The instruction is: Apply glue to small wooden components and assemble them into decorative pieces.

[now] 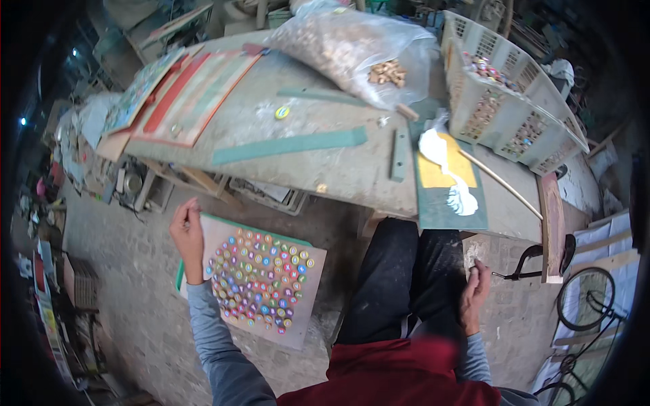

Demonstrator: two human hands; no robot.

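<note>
My left hand point(187, 233) grips the left edge of a flat grey board point(308, 298) with a green rim, held out low to my left above the floor. Several small coloured round caps point(259, 279) cover the board in a tight cluster. My right hand point(476, 292) rests by my right thigh with fingers curled around a thin stick-like tool point(500, 275). My dark trouser legs point(406, 277) fill the middle, below the workbench point(318, 162).
On the workbench lie green strips point(291, 144), a green-framed yellow board smeared with white paste point(447, 177), a long thin rod point(502, 183), a clear bag of small pieces point(352, 47) and a white crate of caps point(508, 101). Bicycle wheel point(586, 298) at right.
</note>
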